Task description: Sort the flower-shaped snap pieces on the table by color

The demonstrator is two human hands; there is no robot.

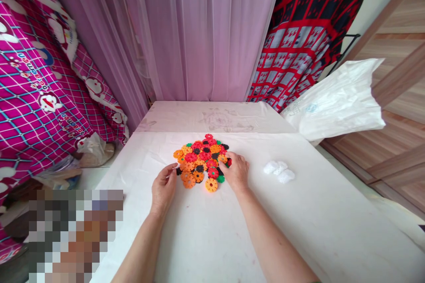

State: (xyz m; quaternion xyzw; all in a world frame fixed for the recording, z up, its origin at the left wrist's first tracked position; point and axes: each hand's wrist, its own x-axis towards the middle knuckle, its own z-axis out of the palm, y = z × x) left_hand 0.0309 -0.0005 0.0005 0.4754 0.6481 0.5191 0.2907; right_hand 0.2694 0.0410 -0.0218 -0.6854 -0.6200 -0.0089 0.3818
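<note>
A pile of notched plastic discs (pixel 204 154), in red, orange, black and green, lies on the white-covered table. At its left edge is my left hand (pixel 164 187), fingers curled and the thumb and index finger closed at a black disc (pixel 179 171). My right hand (pixel 237 170) rests against the pile's right side. Its thumb and index finger are apart, touching an orange disc (pixel 222 158) between them; the other fingertips are partly hidden. Nearest to me lies a light orange disc (pixel 211 185) at the pile's front, with a green disc (pixel 221 179) beside it.
A small white crumpled bundle (pixel 279 171) lies on the table, right of my right hand. Beyond the right edge stands a large white bag (pixel 335 101). Purple curtains (pixel 206 31) hang behind the table (pixel 206 239); a pink patterned cloth (pixel 49 75) hangs at the left.
</note>
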